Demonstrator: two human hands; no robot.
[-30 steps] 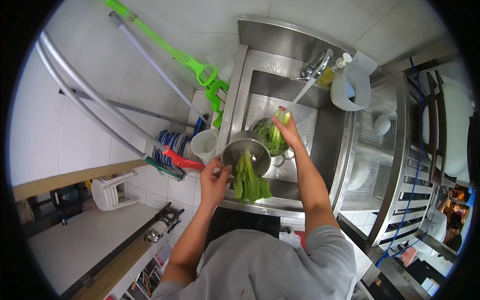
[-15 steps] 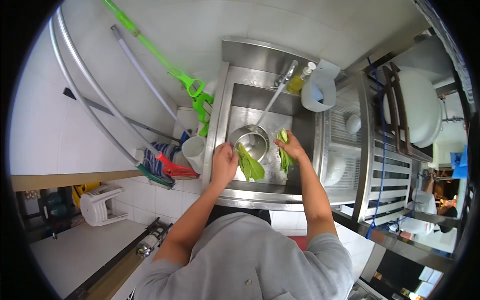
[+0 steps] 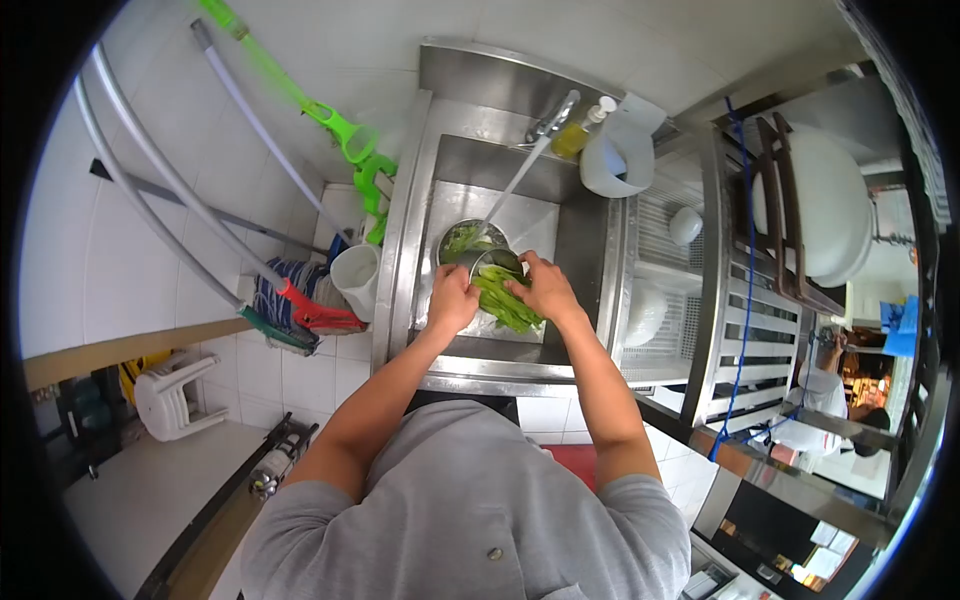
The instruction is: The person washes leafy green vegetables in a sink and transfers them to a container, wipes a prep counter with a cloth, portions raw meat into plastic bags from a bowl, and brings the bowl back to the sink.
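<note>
Left hand (image 3: 455, 298): mine, closed on the left edge of the near pot (image 3: 507, 262).
Right hand (image 3: 549, 288): mine, thumb over leaves, fingers by the near pot's right edge; how tightly it closes I cannot tell.
Leafy greens (image 3: 510, 308): one bunch, between my hands, spilling from the near pot toward me.
Far pot (image 3: 441, 243): just beyond my left hand, holding loose greens (image 3: 462, 238); overlapped by the near pot, contact unclear.
Stage: part-way, by my judgement; the loose greens sit under the stream, while the bunch at my hands lies outside it and seems the portion left.
Water stream (image 3: 515, 185): running, from the tap (image 3: 555, 118) beyond my hands into the far pot.
Sink (image 3: 578, 235): steel, wet, beneath both hands.
Soap bottle (image 3: 572, 138): yellow, beyond my right hand.
White bowl (image 3: 685, 226): racked, right of my right hand.
White bucket (image 3: 355, 278): outside the sink, left of my left hand, near a mop head (image 3: 283, 300).
Room: tiled; another person (image 3: 825, 388) well off, right of my right hand.
</note>
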